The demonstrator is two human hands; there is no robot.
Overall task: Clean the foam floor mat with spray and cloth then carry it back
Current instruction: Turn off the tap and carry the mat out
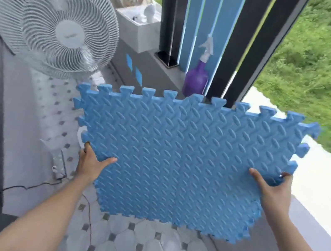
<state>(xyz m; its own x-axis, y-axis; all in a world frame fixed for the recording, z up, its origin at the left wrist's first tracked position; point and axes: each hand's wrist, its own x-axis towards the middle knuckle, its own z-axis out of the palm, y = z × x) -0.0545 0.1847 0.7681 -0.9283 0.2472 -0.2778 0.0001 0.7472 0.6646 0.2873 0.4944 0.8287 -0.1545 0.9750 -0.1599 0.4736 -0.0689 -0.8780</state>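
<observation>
A blue foam floor mat with jigsaw edges and a ribbed pattern is held up off the floor in front of me, tilted. My left hand grips its left edge, thumb on top and fingers behind. My right hand grips its right edge the same way. A purple spray bottle with a white trigger stands on the ledge just behind the mat's top edge. No cloth is visible.
A white standing fan is at the left, with a cable trailing over the tiled floor. A white box of items sits on the grey ledge. Dark posts and a low white wall border the grass at right.
</observation>
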